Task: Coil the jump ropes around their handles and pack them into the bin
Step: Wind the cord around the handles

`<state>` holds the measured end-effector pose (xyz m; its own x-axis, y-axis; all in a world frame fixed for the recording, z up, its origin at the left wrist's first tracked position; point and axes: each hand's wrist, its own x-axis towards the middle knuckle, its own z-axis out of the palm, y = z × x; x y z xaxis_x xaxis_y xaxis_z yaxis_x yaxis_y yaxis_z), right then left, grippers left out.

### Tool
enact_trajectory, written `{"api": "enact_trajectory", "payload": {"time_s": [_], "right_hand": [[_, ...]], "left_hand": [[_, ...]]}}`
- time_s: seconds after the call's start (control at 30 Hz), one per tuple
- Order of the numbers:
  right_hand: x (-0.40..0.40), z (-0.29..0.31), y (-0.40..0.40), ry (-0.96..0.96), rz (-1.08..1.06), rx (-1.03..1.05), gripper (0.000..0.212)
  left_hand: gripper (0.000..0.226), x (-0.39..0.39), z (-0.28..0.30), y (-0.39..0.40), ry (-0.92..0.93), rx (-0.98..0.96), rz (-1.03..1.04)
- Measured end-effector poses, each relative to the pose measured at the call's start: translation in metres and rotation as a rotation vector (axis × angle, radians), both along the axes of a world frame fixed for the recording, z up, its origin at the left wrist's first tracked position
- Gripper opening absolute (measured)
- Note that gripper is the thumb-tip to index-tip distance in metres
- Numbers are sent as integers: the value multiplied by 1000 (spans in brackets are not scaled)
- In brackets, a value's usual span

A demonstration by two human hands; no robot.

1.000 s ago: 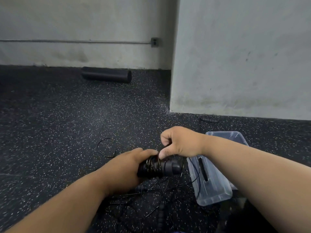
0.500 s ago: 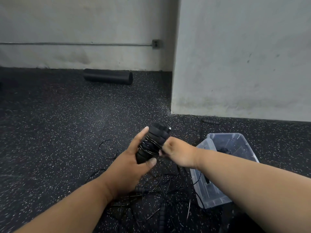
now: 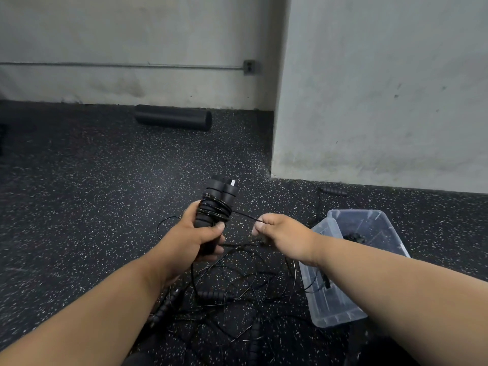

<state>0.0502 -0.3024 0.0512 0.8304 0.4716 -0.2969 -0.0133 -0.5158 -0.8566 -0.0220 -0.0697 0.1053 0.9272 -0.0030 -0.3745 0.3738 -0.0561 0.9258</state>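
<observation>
One clear plastic bin [image 3: 340, 310] sat on the speckled rubber floor [image 3: 79, 207], to the right of the hands and partly behind the right forearm; inside it lay a dark coiled bundle [image 3: 353, 237] toward the far end and a black strap-like piece [image 3: 325, 280] nearer the front, neither identifiable with certainty. Two black handles [image 3: 220, 196], held side by side and roughly upright, were gripped in the left hand [image 3: 196, 243], fingers and thumb curled round their lower part. Several turns of thin black rope [image 3: 214, 208] were wound round the pair above the thumb. A single taut strand ran from that coil to the right hand [image 3: 281, 235], whose thumb and curled fingers pinched it just beside the handles. Below the hands, a tangle of loose rope [image 3: 237, 281] lay on the floor, with at least four further handles counted in it: one [image 3: 215, 295] near the middle, two [image 3: 165, 307] at the left, one [image 3: 254, 339] toward the bottom edge. One more handle [image 3: 334, 191] lay apart near the wall base. One black foam roller [image 3: 173, 117] rested against the far wall [image 3: 132, 35], and one outlet box [image 3: 249, 66] was mounted on that wall.
</observation>
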Motion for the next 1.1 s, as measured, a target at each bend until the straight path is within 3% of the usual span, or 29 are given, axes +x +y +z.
{"api": "enact_trajectory", "payload": {"time_s": [0.37,0.47,0.57,0.73,0.97,1.1], "right_hand": [[3,-8,-8,184,-118,100,25],[10,-9,-18,215,-243,184,29],[14,-5,-20,386,-448,273,30],[20,-11,-24,549,-669,255,30],[27,-22,-46,533,-910,126,39],[30,-37,-50,519,-936,54,28]], "left_hand": [[46,6,3,10,-60,47,20],[41,7,7,16,-80,22,47],[38,6,10,17,-91,-10,49],[32,4,11,11,-137,-71,143],[32,18,17,39,-210,-148,412],[33,20,16,42,-257,-143,441]]}}
